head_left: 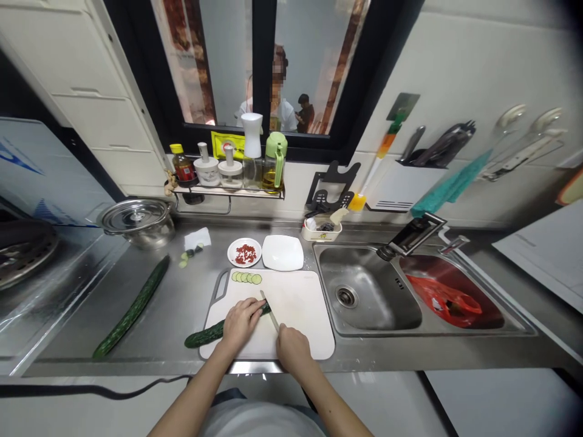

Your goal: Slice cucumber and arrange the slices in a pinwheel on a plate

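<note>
My left hand (243,321) is closed over a dark green cucumber (207,335), pressing it to the white cutting board (305,315). In my right hand (293,347) is a knife (271,312), its blade at the cucumber's right end, close to my left fingertips. The knife's handle is hidden in my fist. Several pale round cucumber slices (246,278) lie in a row at the board's upper left. Beyond the board stand a plate of small red pieces (245,253) and a white square plate (283,252).
A whole cucumber (132,309) lies on the steel counter at left, with cucumber scraps (184,261) and a lidded pot (139,221) behind. To the right is a double sink (371,328) holding a red plastic bag (449,303). Condiment bottles (274,161) stand on a shelf.
</note>
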`<act>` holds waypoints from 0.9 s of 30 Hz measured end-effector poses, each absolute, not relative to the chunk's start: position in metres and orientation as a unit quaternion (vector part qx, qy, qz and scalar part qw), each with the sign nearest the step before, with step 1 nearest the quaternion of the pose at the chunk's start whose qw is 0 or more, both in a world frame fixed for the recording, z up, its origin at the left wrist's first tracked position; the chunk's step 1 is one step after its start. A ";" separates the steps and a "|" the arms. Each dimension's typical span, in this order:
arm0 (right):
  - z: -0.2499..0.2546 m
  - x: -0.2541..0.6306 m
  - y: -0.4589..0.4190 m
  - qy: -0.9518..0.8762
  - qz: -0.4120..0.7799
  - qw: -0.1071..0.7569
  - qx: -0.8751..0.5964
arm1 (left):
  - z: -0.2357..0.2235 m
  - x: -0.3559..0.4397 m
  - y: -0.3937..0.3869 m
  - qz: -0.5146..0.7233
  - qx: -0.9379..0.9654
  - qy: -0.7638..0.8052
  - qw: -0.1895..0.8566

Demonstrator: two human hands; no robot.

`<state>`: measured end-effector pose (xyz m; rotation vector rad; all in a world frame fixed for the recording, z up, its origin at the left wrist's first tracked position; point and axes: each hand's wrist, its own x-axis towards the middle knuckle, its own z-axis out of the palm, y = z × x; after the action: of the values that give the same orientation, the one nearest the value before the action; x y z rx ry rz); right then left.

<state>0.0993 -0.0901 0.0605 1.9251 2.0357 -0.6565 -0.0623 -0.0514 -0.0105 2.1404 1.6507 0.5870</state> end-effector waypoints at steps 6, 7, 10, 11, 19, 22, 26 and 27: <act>0.058 0.104 -0.097 0.701 -0.218 0.135 0.665 | -0.003 -0.059 -0.052 0.217 0.752 0.593 0.191; 0.058 0.104 -0.096 0.703 -0.215 0.134 0.664 | -0.002 -0.059 -0.052 0.216 0.751 0.594 0.193; 0.059 0.103 -0.089 0.708 -0.212 0.140 0.659 | 0.001 -0.058 -0.051 0.215 0.750 0.594 0.198; 0.059 0.101 -0.085 0.710 -0.211 0.141 0.657 | 0.002 -0.059 -0.051 0.215 0.749 0.594 0.198; 0.063 0.092 -0.067 0.713 -0.213 0.138 0.653 | 0.002 -0.059 -0.050 0.215 0.748 0.597 0.197; 0.063 0.095 -0.072 0.713 -0.215 0.146 0.651 | 0.002 -0.059 -0.050 0.213 0.748 0.597 0.197; 0.063 0.102 -0.086 0.711 -0.215 0.151 0.652 | 0.001 -0.060 -0.049 0.211 0.746 0.599 0.199; 0.062 0.104 -0.089 0.709 -0.215 0.151 0.654 | 0.001 -0.060 -0.049 0.212 0.746 0.599 0.200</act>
<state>0.1038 -0.0894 0.0623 1.8781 2.0364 -0.6162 -0.0601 -0.0491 0.0012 2.0841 1.6746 0.5927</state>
